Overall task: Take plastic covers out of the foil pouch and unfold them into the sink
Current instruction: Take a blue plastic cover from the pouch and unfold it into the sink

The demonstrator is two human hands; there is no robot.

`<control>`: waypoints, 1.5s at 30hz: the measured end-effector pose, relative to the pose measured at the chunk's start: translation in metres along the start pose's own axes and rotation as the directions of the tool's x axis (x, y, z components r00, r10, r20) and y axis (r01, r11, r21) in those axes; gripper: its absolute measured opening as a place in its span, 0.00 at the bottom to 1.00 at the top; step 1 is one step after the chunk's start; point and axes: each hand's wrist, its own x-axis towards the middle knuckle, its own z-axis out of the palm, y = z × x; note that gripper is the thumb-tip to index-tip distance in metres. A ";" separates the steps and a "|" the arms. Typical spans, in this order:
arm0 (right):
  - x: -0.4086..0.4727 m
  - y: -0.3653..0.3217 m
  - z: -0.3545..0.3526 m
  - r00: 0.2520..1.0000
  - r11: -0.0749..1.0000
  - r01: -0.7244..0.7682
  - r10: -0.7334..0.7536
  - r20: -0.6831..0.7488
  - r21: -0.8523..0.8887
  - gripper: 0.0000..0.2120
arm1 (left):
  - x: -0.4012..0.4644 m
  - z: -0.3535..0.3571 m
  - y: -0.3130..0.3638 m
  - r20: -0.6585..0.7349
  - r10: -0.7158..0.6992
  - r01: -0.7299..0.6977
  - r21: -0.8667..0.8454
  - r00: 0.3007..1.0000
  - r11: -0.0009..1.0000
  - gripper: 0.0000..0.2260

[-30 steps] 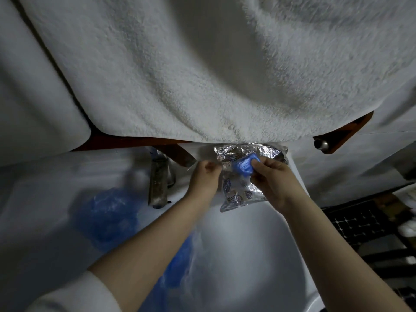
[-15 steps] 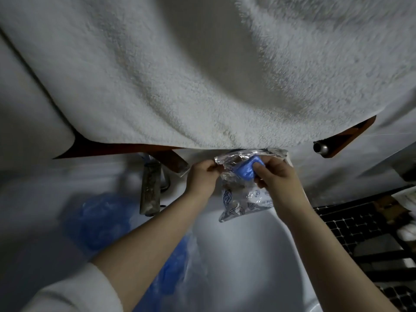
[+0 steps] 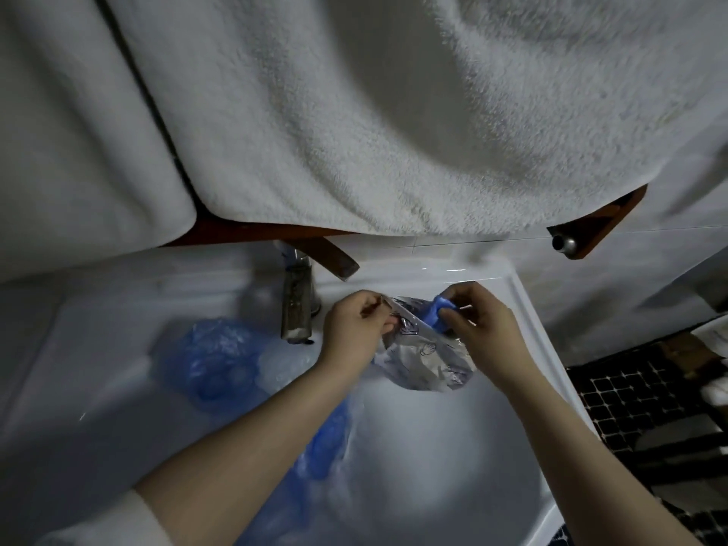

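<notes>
A crinkled silver foil pouch (image 3: pixel 425 358) hangs over the white sink (image 3: pixel 524 313). My left hand (image 3: pixel 354 329) pinches the pouch's open top edge on the left side. My right hand (image 3: pixel 482 329) pinches a small folded blue plastic cover (image 3: pixel 437 315) that sticks out of the pouch mouth. Unfolded blue plastic covers (image 3: pixel 212 358) lie in the sink's left part, and more blue plastic (image 3: pixel 323 443) shows under my left forearm.
A metal tap (image 3: pixel 296 305) stands behind the sink, just left of my left hand. White towels (image 3: pixel 354 132) hang low over the sink from a brown wooden rail (image 3: pixel 602 226). Dark mosaic floor tiles (image 3: pixel 630 403) lie to the right.
Both hands and the pouch sit lower in view, away from the towel's edge. The blue folded cover has come further out of the pouch mouth. The camera tilted.
</notes>
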 end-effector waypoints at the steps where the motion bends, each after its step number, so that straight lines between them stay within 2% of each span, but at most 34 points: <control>1: -0.005 -0.001 0.002 1.000 1.000 0.018 -0.018 -0.018 0.011 0.15 | -0.003 -0.002 0.001 0.001 -0.019 0.019 -0.022 1.000 1.000 0.10; 6: -0.024 0.006 0.017 0.996 0.998 0.062 -0.064 -0.067 -0.030 0.18 | -0.010 -0.008 0.010 0.022 -0.109 0.111 -0.142 0.994 0.984 0.08; 10: -0.027 0.017 0.024 0.998 0.997 0.020 -0.015 0.060 -0.071 0.18 | -0.017 -0.013 0.012 0.067 -0.188 0.198 -0.187 0.980 0.962 0.06; 11: -0.025 0.020 0.026 0.993 0.985 0.034 -0.014 0.114 -0.172 0.16 | -0.018 -0.013 0.013 0.095 -0.212 0.228 -0.199 0.973 0.953 0.05; 12: -0.024 0.022 0.028 0.978 0.932 0.084 -0.009 0.210 -0.352 0.12 | -0.019 -0.013 0.013 0.129 -0.236 0.259 -0.202 0.963 0.945 0.05; 13: -0.022 0.024 0.031 0.943 0.825 0.156 0.039 0.329 -0.544 0.10 | -0.021 -0.012 0.013 0.162 -0.253 0.282 -0.191 0.954 0.940 0.04; 14: -0.021 0.026 0.034 0.896 0.725 0.222 0.113 0.430 -0.652 0.10 | -0.023 -0.010 0.013 0.185 -0.260 0.292 -0.172 0.948 0.941 0.04; 15: -0.022 0.027 0.036 0.852 0.684 0.238 0.194 0.487 -0.689 0.12 | -0.024 -0.008 0.013 0.199 -0.261 0.294 -0.161 0.945 0.942 0.04; 16: -0.021 0.029 0.039 0.835 0.709 0.219 0.219 0.505 -0.670 0.12 | -0.025 -0.007 0.013 0.204 -0.258 0.293 -0.163 0.944 0.942 0.04; 17: -0.019 0.030 0.039 0.853 0.760 0.186 0.190 0.486 -0.623 0.12 | -0.024 -0.006 0.015 0.200 -0.256 0.292 -0.180 0.946 0.939 0.05; 18: -0.018 0.029 0.037 0.904 0.811 0.159 0.110 0.413 -0.564 0.12 | -0.022 -0.006 0.016 0.188 -0.255 0.292 -0.210 0.949 0.933 0.05; 20: -0.013 0.024 0.026 0.982 0.899 0.057 0.028 0.187 -0.435 0.11 | -0.016 -0.009 0.020 0.151 -0.261 0.296 -0.298 0.953 0.908 0.06; 22: -0.010 0.015 0.011 0.993 0.949 0.013 0.026 0.118 -0.314 0.11 | -0.011 -0.012 0.023 0.127 -0.267 0.295 -0.389 0.955 0.873 0.06; 23: -0.010 0.010 0.004 0.993 0.953 0.068 -0.036 0.111 -0.295 0.10 | -0.008 -0.012 0.023 0.117 -0.265 0.290 -0.426 0.957 0.857 0.06; 25: -0.007 0.004 -0.003 0.956 0.845 0.288 -0.279 0.086 -0.450 0.07 | -0.004 -0.011 0.023 0.092 -0.255 0.267 -0.498 0.962 0.825 0.06; 27: 0.002 0.011 -0.005 0.896 0.623 0.383 -0.432 0.109 -0.682 0.10 | 0.000 -0.007 0.022 0.078 -0.230 0.234 -0.552 0.970 0.800 0.07; 29: 0.017 0.017 -0.006 0.861 0.484 0.326 -0.507 0.044 -0.812 0.10 | 0.005 -0.003 0.019 0.079 -0.189 0.201 -0.547 0.979 0.812 0.07; 31: 0.031 0.013 -0.004 0.840 0.475 0.208 -0.534 -0.092 -0.855 0.06 | 0.010 0.002 0.015 0.080 -0.166 0.183 -0.512 0.983 0.839 0.07; 34: 0.053 0.007 0.004 0.864 0.556 0.111 -0.464 -0.197 -0.824 0.04 | 0.015 0.010 0.016 0.049 -0.158 0.162 -0.460 0.986 0.873 0.08; 37: 0.074 0.003 0.013 0.921 0.580 0.067 -0.349 -0.173 -0.812 0.06 | 0.021 0.013 0.019 0.018 -0.161 0.154 -0.421 0.987 0.894 0.10; 39: 0.085 -0.001 0.014 0.944 0.628 0.024 -0.270 -0.190 -0.778 0.05 | 0.024 0.012 0.017 0.023 -0.150 0.149 -0.330 0.988 0.932 0.09; 42: 0.097 0.003 0.019 0.991 0.615 -0.135 0.087 -0.104 -0.777 0.08 | 0.020 0.001 0.013 0.137 -0.166 0.192 -0.212 0.977 0.958 0.12; 45: 0.099 0.007 0.026 0.994 0.602 -0.058 0.107 0.008 -0.796 0.16 | 0.009 -0.020 0.013 0.276 -0.229 0.220 0.063 0.933 0.973 0.11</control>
